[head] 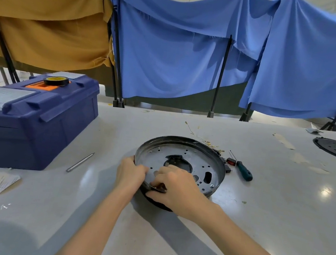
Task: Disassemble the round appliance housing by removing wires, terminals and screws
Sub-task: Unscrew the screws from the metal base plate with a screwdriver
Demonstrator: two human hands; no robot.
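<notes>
While the left grip [130, 173] clasps the near-left rim of the round housing [200, 162], fingers curled over the edge, the right grip [175, 187] is bent over the nearest stretch of that rim. Its thumb lies outside the wall and its fingers are tucked inside, pinching there. Whether they hold only the rim or a small dark part fixed to it cannot be told, because the fingers hide it. The housing is a shallow dark metal pan, open side up, resting on the pale counter [279, 201]. It extends away from both grips, so its perforated floor and large central cut-out lie just beyond the knuckles. Being circular, it has no long axis. A small bright fastener [211, 186] sits on the pan floor just right of the right grip, which is the nearer one to it. Further right and beyond, outside the pan, lies a teal-handled screwdriver [245, 172], its shaft pointing away and left, beside a small red switch [231, 161]. Loose thin wires [201, 138] with brass terminals lie on the far side of the pan. Well left of the left grip are a slim metal rod [80, 162] and a blue toolbox [38, 126]. The next move probably calls for the right grip to reach right.
</notes>
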